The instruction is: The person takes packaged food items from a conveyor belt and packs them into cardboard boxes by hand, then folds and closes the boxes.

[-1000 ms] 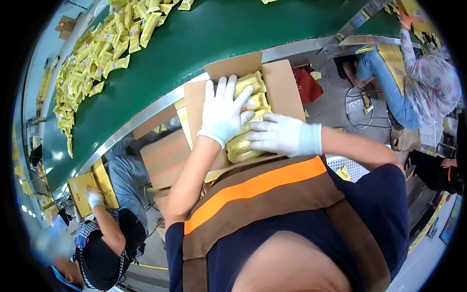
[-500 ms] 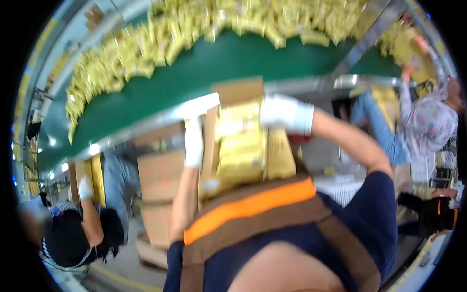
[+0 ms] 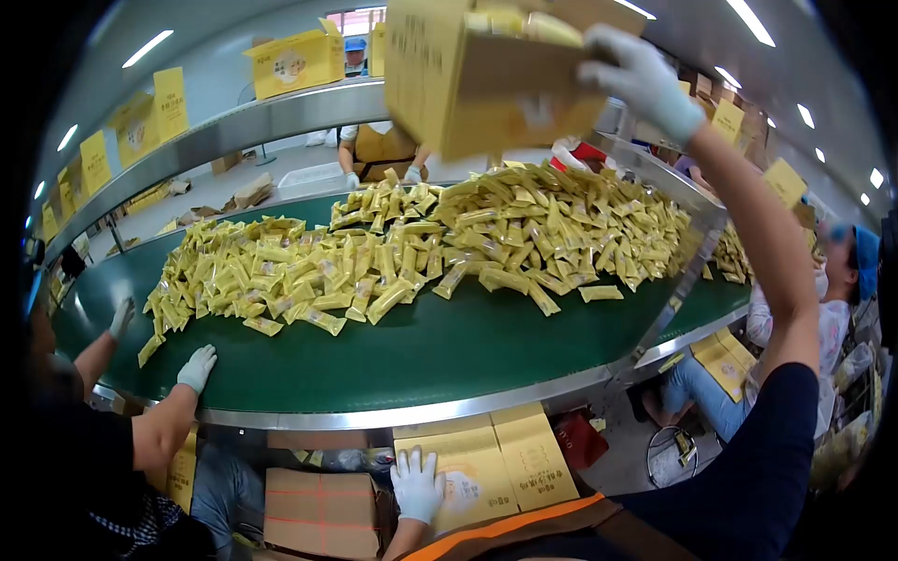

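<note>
Raised at the upper right, my right hand (image 3: 645,84) in a white glove grips the side of a yellow carton (image 3: 426,84). Wrapped yellow packets show in the carton's open top, and the carton is tilted above the green belt. Low in the view, my left hand (image 3: 418,484), also gloved, lies with its fingers spread on a flat yellow carton (image 3: 482,463) in front of my body. A large heap of yellow packets (image 3: 533,224) covers the far part of the belt.
The green conveyor belt (image 3: 421,360) has a metal edge. Above it, a metal shelf (image 3: 271,107) carries yellow cartons. A brown box (image 3: 323,514) stands beside my left hand. People sit at both sides, one with gloved hands on the belt (image 3: 196,369); another is across it.
The view has tilted up. My right hand has lifted the filled carton from my lap to above the belt. My left hand now rests on a flat carton.
</note>
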Motion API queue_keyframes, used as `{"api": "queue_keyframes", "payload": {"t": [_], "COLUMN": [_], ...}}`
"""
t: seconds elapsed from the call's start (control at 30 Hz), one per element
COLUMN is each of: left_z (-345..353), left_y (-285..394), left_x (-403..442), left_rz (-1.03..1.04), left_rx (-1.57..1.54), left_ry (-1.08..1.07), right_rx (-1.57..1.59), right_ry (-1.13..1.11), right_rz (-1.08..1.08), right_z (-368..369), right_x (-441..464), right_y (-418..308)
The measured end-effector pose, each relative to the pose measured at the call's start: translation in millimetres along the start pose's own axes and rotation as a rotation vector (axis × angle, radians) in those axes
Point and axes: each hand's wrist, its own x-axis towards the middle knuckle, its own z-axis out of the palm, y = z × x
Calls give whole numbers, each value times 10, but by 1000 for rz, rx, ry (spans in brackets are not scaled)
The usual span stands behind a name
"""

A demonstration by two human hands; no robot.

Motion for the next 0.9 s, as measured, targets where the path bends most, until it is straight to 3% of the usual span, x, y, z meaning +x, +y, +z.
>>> {"api": "queue_keyframes", "payload": {"t": [0.07,0.1,0.23,0.27,0.4,0.5,0.63,0.7,0.73,0.77,0.83,0.87,0.9], "left_z": [-39,-25,-126,207,264,306,-37,-55,-13,47,48,-10,-63], "left_y": [7,-2,-28,-88,-156,-149,-38,-53,-57,-103,-215,-256,-293], "left_x": [36,34,82,-96,-108,-132,78,88,76,47,0,6,10], "left_rz": [-5,-10,-2,-45,-58,-68,-261,-432,-527,-539,-577,-595,-591], "left_rx": [-11,-27,-44,34,-9,-47,-129,-325,-425,-428,-493,-556,-588], "left_ry": [-1,-2,-6,-113,-147,-142,7,40,55,52,21,-6,-19], "right_rx": [-162,-227,-243,-238,-249,-288,-342,-329,-215,-8,156,508,695], "right_ry": [47,151,210,226,93,376,393,576,251,155,-624,-530,-922], "right_rz": [192,120,94,93,191,173,-132,-364,-173,-228,-46,-347,-125], "right_z": [86,239,965,1179,1982,2360,2666,2695,2677,2612,2125,2390,2211], "right_x": [704,1006,1942,2095,2530,2527,2250,1501,1011,370,-839,-1747,-2397], "right_y": [-77,3,252,309,588,649,853,478,322,25,-816,-707,-886]}}
